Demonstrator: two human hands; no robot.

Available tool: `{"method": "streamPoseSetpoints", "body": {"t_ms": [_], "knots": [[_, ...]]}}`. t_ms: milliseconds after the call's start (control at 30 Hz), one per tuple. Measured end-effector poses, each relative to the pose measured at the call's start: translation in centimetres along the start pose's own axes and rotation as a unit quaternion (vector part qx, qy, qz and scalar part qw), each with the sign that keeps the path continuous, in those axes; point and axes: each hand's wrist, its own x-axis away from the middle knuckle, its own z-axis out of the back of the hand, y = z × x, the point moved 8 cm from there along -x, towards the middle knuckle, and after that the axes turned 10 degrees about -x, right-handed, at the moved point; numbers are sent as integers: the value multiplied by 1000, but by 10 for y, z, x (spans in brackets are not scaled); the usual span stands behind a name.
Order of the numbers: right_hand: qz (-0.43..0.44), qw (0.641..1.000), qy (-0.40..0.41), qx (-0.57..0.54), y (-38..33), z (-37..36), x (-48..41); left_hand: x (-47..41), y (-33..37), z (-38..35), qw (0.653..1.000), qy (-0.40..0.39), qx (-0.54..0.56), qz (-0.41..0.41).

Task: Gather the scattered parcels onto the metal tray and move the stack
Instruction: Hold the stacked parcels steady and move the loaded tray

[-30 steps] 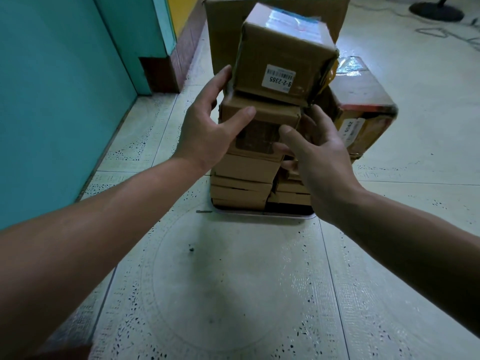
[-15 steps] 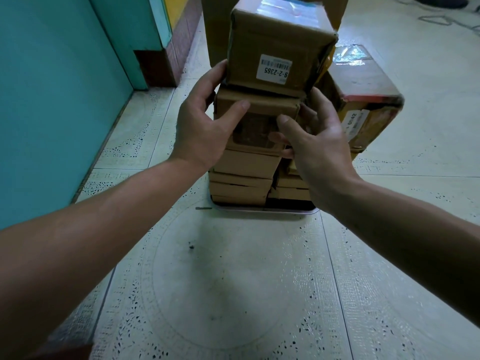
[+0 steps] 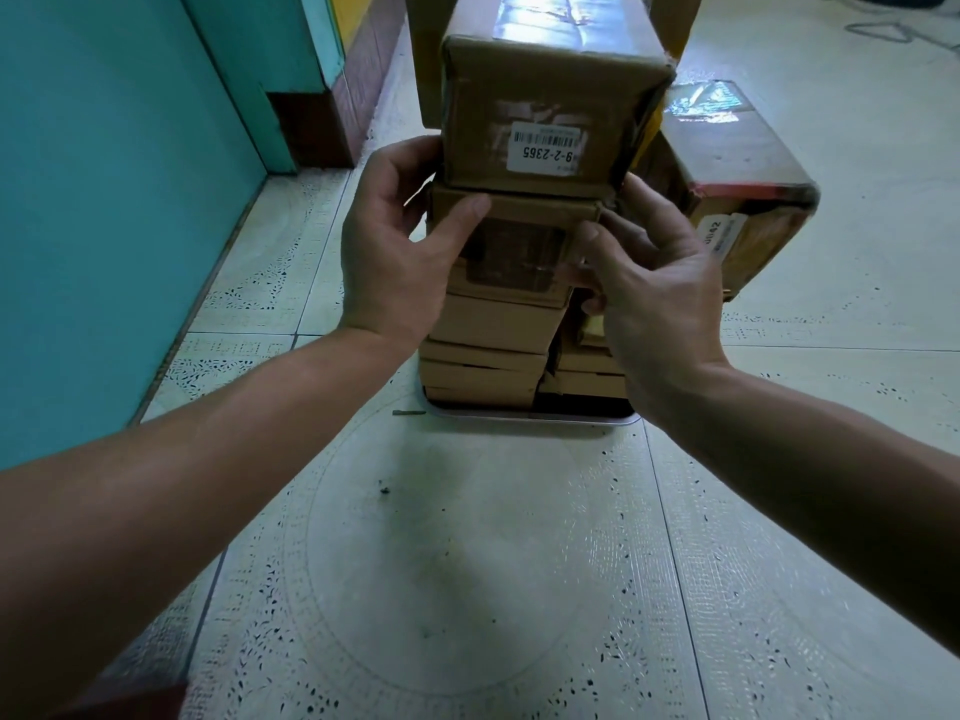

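Parcel stack (image 3: 488, 350) stands on the metal tray (image 3: 535, 418) on the tiled floor (image 3: 467, 563) — labelled parcel (image 3: 545, 111) topmost. Left hand (image 3: 395, 252) and right hand (image 3: 649, 272) clamp the mid-stack parcel (image 3: 514, 246) from either side, thumbs on its front. A tilted parcel (image 3: 737, 189) overhangs the tray's right side.

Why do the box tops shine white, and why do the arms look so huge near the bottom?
Head view: shiny tape on the top parcel and the red-edged parcel throws glare; the wide-angle lens swells the forearms near the edges; the room is dim, yet the left hand and right hand gripping the second parcel are sharp.
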Motion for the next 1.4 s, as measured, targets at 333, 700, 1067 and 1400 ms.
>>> {"method": "streamPoseSetpoints", "body": {"t_ms": [333,700,1067,1400], "knots": [[8,1000,-12,-7,2,1,3,0,-2,2,1000,0,12,13],[3,1000,-8,1,5,3,4,4,2,1,1000,-11,12,9],[-16,999,4,50,20,18,12,12,-12,5,997,4,27,76],[-28,995,19,99,39,29,19,20,-30,9,992,25,34,123]]}}
